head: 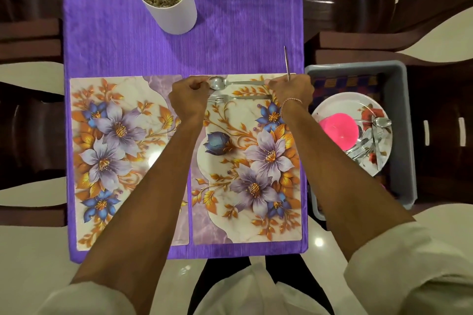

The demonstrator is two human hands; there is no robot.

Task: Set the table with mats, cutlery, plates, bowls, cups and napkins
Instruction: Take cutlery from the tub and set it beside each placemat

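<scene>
Purple cloth covers the bench [230, 33], with two floral mats side by side across the middle of the frame. The spoon [217, 83] and fork [243, 97] lie parallel along the upper edge of the right mat [245, 212], with the spoon nearer that edge.

You look to be squaring up this cutlery. Line the spoon with the mat's edge and keep an even gap to the fork. Then lay the knife [286, 61] down beside them instead of holding it aloft.

Your right hand [291, 89] is clenched round the knife handle, blade pointing to the top of the frame, and its fingers [271, 82] meet the end of the spoon's handle. Your left hand [188, 96] is curled at the spoon's bowl. I cannot tell whether it pinches the bowl or only touches it.

Plates and more cutlery wait in the grey tub [407, 135] at the right.
</scene>
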